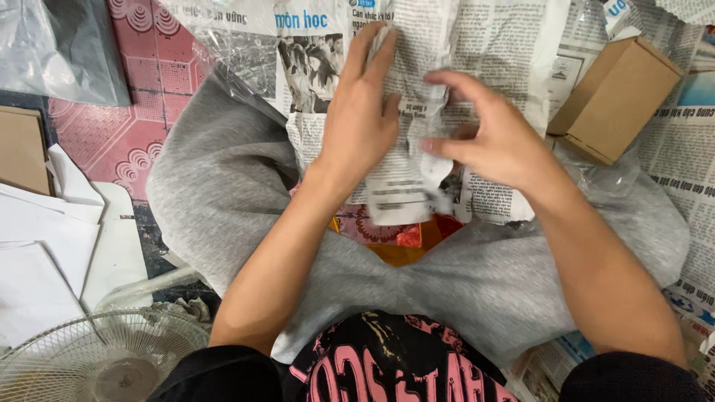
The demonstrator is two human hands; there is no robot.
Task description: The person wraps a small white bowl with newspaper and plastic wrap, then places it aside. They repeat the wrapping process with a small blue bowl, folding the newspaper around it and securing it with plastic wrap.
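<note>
My left hand (359, 119) presses flat on a bundle wrapped in newspaper (406, 182), fingers stretched up along its left side. My right hand (488, 138) curls over the bundle's right side, pinching the crumpled paper where clear plastic shows. The bundle rests on spread newspaper sheets (499, 45) between my crossed legs in grey trousers (223, 179). What is inside the wrapping is hidden.
A small brown cardboard box (614, 97) lies at the upper right on the newspapers. White paper sheets (45, 253) and a fan's wire guard (104, 357) are at the lower left. Clear plastic bags (63, 45) sit at the upper left on patterned red floor tiles (149, 82).
</note>
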